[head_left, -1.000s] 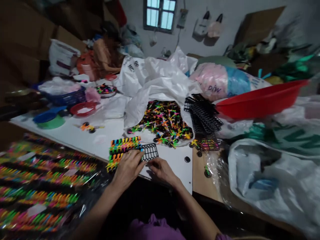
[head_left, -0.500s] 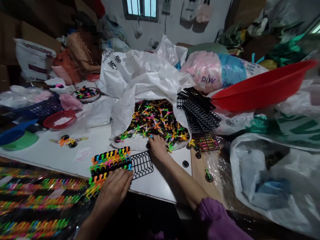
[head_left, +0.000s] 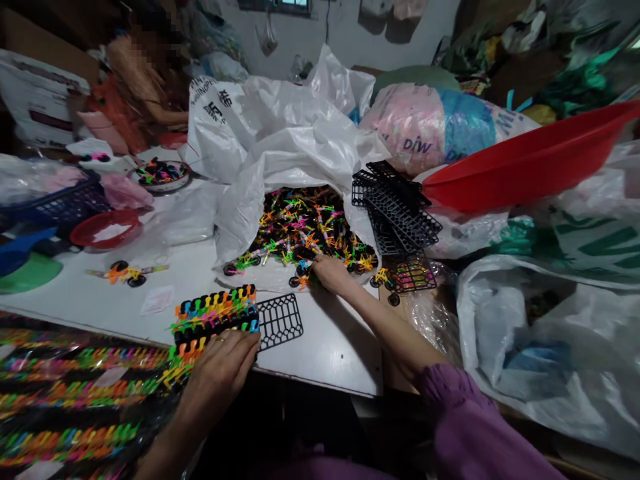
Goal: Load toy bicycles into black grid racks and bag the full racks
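My left hand lies closed over the near edge of the bright toy bicycles set in rows on a black plastic grid rack. The right end of that rack is bare. My right hand reaches to the front of a heap of loose toy bicycles in the mouth of a white plastic sack. Its fingers are bent and pressed together; the fingertips are partly hidden among the toys. An orange toy bicycle lies just left of it.
A stack of black grid racks stands right of the sack, near a large red basin. A single toy bicycle lies at left. Packed rows of toys sit below the table. Another person sits at back left.
The view has tipped slightly downward. My right hand has shifted to the right along the heap's front, uncovering the orange toy bicycle. My left hand stays on the rack.
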Tool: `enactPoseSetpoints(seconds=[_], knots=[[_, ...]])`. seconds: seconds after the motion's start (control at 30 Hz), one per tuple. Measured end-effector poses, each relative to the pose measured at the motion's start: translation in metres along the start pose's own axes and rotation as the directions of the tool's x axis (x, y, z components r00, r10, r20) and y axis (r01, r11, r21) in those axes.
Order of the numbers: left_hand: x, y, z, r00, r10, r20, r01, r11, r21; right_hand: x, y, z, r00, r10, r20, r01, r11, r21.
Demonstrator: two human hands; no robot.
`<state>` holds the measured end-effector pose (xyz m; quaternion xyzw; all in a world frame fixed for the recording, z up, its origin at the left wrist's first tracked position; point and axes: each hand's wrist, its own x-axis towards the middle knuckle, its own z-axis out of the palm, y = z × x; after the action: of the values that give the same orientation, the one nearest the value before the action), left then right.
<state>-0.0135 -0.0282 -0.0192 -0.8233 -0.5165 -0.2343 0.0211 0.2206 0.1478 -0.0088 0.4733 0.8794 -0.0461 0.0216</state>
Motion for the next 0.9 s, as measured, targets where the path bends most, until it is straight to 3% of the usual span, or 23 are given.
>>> enactPoseSetpoints(seconds=[0.27,0.4,0.47,0.6,0.7,0.9], knots=[[-0.001,0.004,-0.012,0.995,-0.088,0.049,0.092,0.993,-0.078,0.018,0.022,0.005,0.985,-0.108,0.134,0.088,0.985,0.148],[0.015,-0.001,-0.03,0.968,-0.209,-0.136,0.179,0.963,-0.202,0.011,0.026,0.008,0.974,-0.206,0.09,0.17,0.938,0.301],[0.028,-0.01,-0.034,0.95,-0.253,-0.185,0.219,0.958,-0.187,0.006,0.022,0.005,0.971,-0.226,0.08,0.19,0.929,0.316],[0.049,-0.03,-0.018,0.988,-0.156,0.005,0.156,0.987,-0.045,0.005,0.009,-0.003,0.994,-0.107,-0.032,0.111,0.977,0.182],[0.052,-0.038,-0.002,0.989,-0.124,0.086,0.123,0.992,0.012,0.016,-0.002,-0.005,0.99,-0.106,-0.095,0.111,0.993,0.049],[0.048,-0.041,0.003,0.985,-0.142,0.096,0.144,0.99,-0.012,0.052,-0.019,-0.003,0.958,-0.273,0.086,0.283,0.948,-0.144]])
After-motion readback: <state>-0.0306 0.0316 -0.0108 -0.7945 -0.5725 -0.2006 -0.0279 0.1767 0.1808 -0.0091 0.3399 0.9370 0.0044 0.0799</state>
